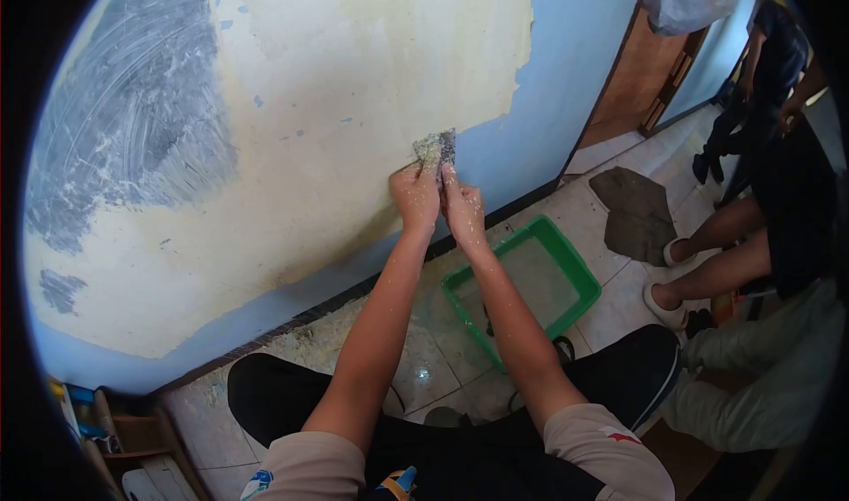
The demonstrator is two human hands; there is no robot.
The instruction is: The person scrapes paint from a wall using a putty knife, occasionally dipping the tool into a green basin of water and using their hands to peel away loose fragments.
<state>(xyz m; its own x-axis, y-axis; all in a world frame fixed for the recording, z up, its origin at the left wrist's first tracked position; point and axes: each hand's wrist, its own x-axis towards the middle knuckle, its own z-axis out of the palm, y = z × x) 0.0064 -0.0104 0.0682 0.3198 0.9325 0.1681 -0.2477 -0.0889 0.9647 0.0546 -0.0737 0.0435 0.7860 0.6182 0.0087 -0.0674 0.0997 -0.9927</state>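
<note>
Both hands are closed together on a scraper (448, 145), its flat blade speckled with pale paint flakes and held at the wall. My left hand (416, 198) grips it from the left, with fingers stretched along the blade. My right hand (463, 211) holds the lower part, thumb pointing up; the handle is mostly hidden. Around the blade, the wall (354, 85) is stripped to a cream layer, bordered by blue paint (522, 152). Paint flecks cling to my hands and forearms. A grey smeared patch (146, 85) covers the wall's upper left.
Beneath my right forearm stands a green basin (590, 282) holding cloudy liquid. A brown mat (635, 211) lies on the tiles near another person's legs (721, 244). At lower left is a wooden shelf (137, 439). A plastic bag (688, 4) hangs by the door (632, 85).
</note>
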